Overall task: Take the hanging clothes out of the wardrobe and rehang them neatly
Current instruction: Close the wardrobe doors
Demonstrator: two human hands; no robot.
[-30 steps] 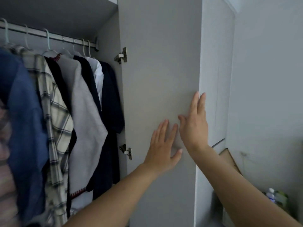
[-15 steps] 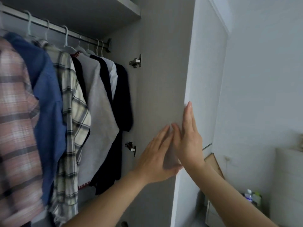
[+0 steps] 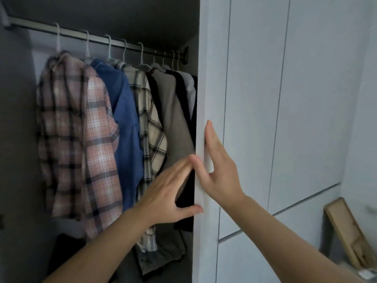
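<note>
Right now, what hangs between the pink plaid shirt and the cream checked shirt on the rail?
In the head view, one blue denim shirt hangs between the pink plaid shirt and the cream checked shirt.

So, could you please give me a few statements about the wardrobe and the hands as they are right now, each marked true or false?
1. The right hand lies with straight fingers against the edge of the wardrobe door. True.
2. The left hand is gripping a hanger. False: its fingers are straight, its thumb touches the door edge, and it holds nothing.
3. The pink plaid shirt hangs furthest left on the rail. True.
4. The blue shirt hangs right beside the door edge. False: it hangs second from the left, next to the pink plaid shirt.
5. The rail is bare. False: a row of clothes on hangers fills it.
</note>
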